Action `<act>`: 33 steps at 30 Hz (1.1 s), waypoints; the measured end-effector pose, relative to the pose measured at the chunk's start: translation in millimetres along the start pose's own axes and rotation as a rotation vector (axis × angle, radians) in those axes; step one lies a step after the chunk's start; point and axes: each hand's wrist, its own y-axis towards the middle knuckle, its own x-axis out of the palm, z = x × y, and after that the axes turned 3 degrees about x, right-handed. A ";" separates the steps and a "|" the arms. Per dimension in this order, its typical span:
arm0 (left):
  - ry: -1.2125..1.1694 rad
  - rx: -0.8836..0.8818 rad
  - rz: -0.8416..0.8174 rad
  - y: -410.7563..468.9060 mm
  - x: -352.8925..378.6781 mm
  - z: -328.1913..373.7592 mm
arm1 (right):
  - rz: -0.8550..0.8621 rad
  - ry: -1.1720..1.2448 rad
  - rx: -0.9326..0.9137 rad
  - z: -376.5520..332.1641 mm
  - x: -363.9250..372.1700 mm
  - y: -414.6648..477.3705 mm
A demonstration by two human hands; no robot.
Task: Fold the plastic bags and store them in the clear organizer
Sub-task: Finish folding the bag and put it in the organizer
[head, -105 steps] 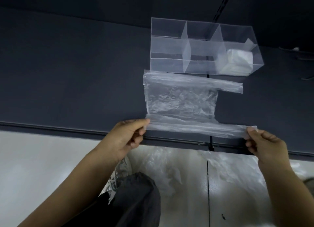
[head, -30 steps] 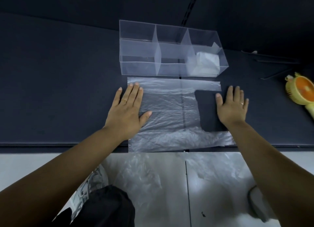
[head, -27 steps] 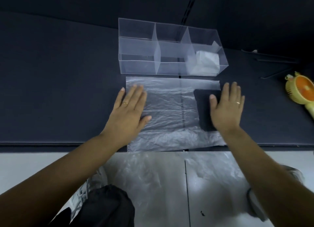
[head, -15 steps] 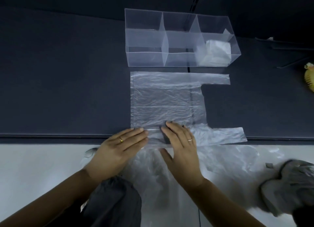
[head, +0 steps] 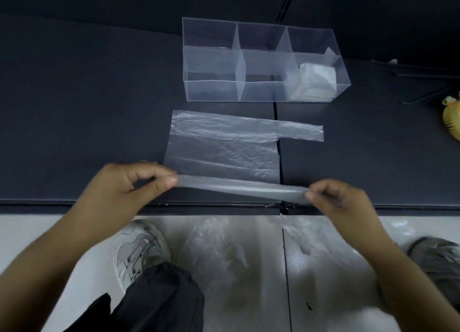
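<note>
Both hands, which half a second ago lay flat on the near edge of the plastic bag (head: 224,152), now pinch that edge and lift it off the surface. The left hand (head: 124,189) holds the left end between thumb and curled fingers. The right hand (head: 343,202) pinches the right end the same way. Between them the raised edge forms a long, narrow, smooth band, slightly tilted, lower on the right.

The rest of the bag lies flat on a dark, matte mat (head: 87,107). It is thin, translucent and finely crinkled, roughly rectangular, with one handle strip reaching out to the right along its far side.

Just beyond it stands the clear organizer (head: 211,90), a rigid, see-through rectangular box with straight walls and three compartments in a row. The right compartment holds a stack of folded white bags (head: 313,82); the left and middle ones show only their clear walls.

Near the viewer, past the mat's edge, is a pale glossy floor (head: 37,232) with loose, rumpled clear bags (head: 219,247) lying on it. A grey-and-white sneaker (head: 139,252) and a dark trouser leg (head: 159,294) show at lower left. A blurred grey shoe (head: 435,254) shows at right. A rounded yellow object (head: 453,117) sits at the far right edge, partly cut off.
</note>
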 end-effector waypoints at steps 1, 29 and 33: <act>-0.021 -0.015 -0.001 3.5 -4.6 1.4 | -0.001 0.070 0.019 -0.4 -8.3 4.2; 0.545 0.189 0.507 97.7 32.1 -21.2 | 0.472 -0.036 0.298 7.2 -5.2 134.4; 0.707 0.250 0.035 97.0 64.4 -23.7 | 0.575 -0.243 0.346 -9.1 -0.6 127.5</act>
